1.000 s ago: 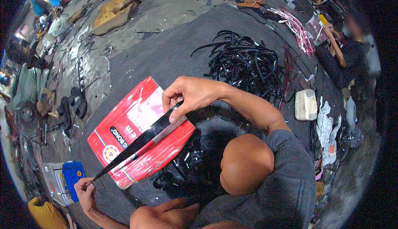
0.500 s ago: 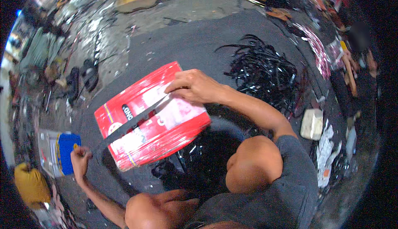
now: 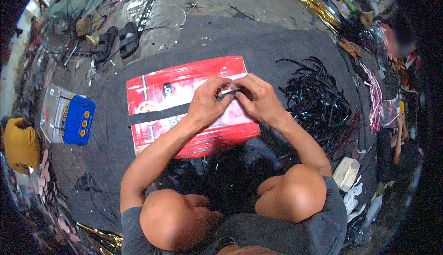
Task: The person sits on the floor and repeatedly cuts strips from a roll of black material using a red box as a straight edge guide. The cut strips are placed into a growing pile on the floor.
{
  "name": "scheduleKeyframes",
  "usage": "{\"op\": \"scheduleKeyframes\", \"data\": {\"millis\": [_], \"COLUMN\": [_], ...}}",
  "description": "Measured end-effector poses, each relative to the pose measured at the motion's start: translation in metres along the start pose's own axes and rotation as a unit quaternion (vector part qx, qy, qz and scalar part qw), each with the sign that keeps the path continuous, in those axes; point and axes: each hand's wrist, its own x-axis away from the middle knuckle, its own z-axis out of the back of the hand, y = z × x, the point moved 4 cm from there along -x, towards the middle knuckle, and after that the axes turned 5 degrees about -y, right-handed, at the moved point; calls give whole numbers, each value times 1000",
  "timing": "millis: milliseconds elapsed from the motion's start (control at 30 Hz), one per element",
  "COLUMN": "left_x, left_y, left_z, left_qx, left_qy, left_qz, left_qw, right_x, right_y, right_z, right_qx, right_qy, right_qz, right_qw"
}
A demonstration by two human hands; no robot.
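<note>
A red and pink plastic-wrapped box or block [image 3: 203, 148] lies in front of my knees. Across its top runs a black flat strip [image 3: 161, 114], its left end just past the box's edge. My left hand [image 3: 206, 101] and my right hand [image 3: 259, 98] meet over the right half of the box. Fingers of both are bent and pinched at the strip's right end. Between the fingertips shows a small pale piece [image 3: 228, 90], too small to name.
A blue and white tub [image 3: 76, 118] stands at the left, near a mustard cloth bundle [image 3: 22, 144]. A tangle of black strips [image 3: 316, 102] lies at the right, by a whitish block [image 3: 346, 173]. Sandals [image 3: 128, 40] lie far left. A person's arm [image 3: 398, 137] shows at the far right.
My left hand has come from beside the tub to the strip on the box, joining my right hand. The box now sits straighter, and the whole view has shifted.
</note>
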Motion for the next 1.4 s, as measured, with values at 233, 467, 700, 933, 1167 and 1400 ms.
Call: {"op": "scheduleKeyframes", "data": {"millis": [233,467,700,933,1167,1400], "left_x": [-3,-1,6,5,5,4], "left_y": [11,10,10,10,7,4], "left_z": [-10,-20,-18,-18,-18,-18], "left_qx": [-69,-54,-43,-75,-63,-60], "left_qy": [17,33,28,28,49,55], "left_qz": [-44,-54,-52,-55,-67,-55], "left_qw": [996,997,997,995,995,995], "right_x": [8,12,17,15,11,17], "right_y": [2,8,11,17,25,35], "right_z": [2,19,18,22,25,8], "right_qx": [36,75,69,152,54,-46], "right_qy": [46,40,9,-29,-31,76], "right_qz": [-9,29,27,124,74,-56], "right_qw": [998,996,997,980,995,994]}}
